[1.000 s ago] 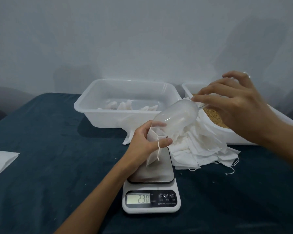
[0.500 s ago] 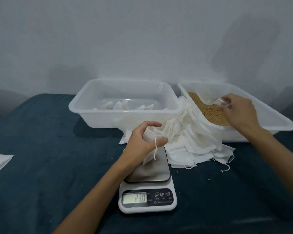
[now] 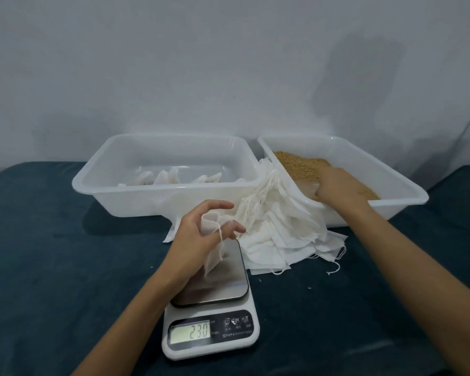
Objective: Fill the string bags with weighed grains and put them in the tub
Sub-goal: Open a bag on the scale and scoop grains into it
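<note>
Your right hand [image 3: 339, 185] reaches into the right tub [image 3: 407, 185], down on the grains [image 3: 299, 162]; its fingers are hidden behind the back of the hand, and something pale and clear beside it is too blurred to name, so you cannot tell what it grips. Your left hand [image 3: 201, 234] holds a small string bag [image 3: 213, 256] by its mouth, thumb and fingers curled round the top edge, the bag hanging onto the metal plate of the scale [image 3: 212, 316], which reads 230. A heap of empty bags [image 3: 280, 232] lies just right of it, against both tubs. In the left tub [image 3: 163, 196] lie white bags, partly hidden by its front wall.
</note>
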Motion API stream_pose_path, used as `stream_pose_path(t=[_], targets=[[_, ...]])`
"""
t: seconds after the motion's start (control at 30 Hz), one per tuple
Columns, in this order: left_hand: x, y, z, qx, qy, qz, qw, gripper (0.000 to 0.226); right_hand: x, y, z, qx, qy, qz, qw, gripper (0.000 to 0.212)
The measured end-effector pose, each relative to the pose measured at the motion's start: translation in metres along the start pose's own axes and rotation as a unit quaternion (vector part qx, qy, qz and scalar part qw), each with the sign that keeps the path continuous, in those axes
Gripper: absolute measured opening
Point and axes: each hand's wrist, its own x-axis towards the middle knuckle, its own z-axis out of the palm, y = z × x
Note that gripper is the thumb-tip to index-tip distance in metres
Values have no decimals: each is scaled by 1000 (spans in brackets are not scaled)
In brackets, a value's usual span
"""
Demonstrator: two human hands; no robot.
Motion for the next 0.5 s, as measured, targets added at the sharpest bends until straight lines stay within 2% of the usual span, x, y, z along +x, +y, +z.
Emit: stream_pose_path(t=[0.1, 0.2, 0.23, 0.3, 0.37, 0.4, 0.43, 0.5], targets=[[0, -1, -1, -17, 7, 15, 1000, 33, 3, -2, 2, -22, -5, -7, 1000, 12], [0, -1, -1, -45, 24, 18, 999, 38, 3, -1, 4, -29, -6, -10, 1000, 6], [0, -1, -2, -58, 31, 16, 998, 39, 2, -2, 5, -32, 8, -16, 999, 2], [1, -2, -1, -79, 53, 16, 995, 41, -4, -6, 3, -28, 95, -44, 994, 7], [1, -5, 0, -73, 91, 34, 993, 40, -22, -20, -2, 62, 197, -125, 970, 14], [2, -6, 1, -57, 114, 48, 991, 39, -37, -32, -5, 146, 204, -182, 951, 15], [1, -7, 1, -27, 138, 65, 988, 40, -55, -46, -7, 240, 167, -239, 926, 16], [0, -10, 0, 56, 183, 107, 976, 50, -96, -78, -8, 395, 25, -321, 860, 24]])
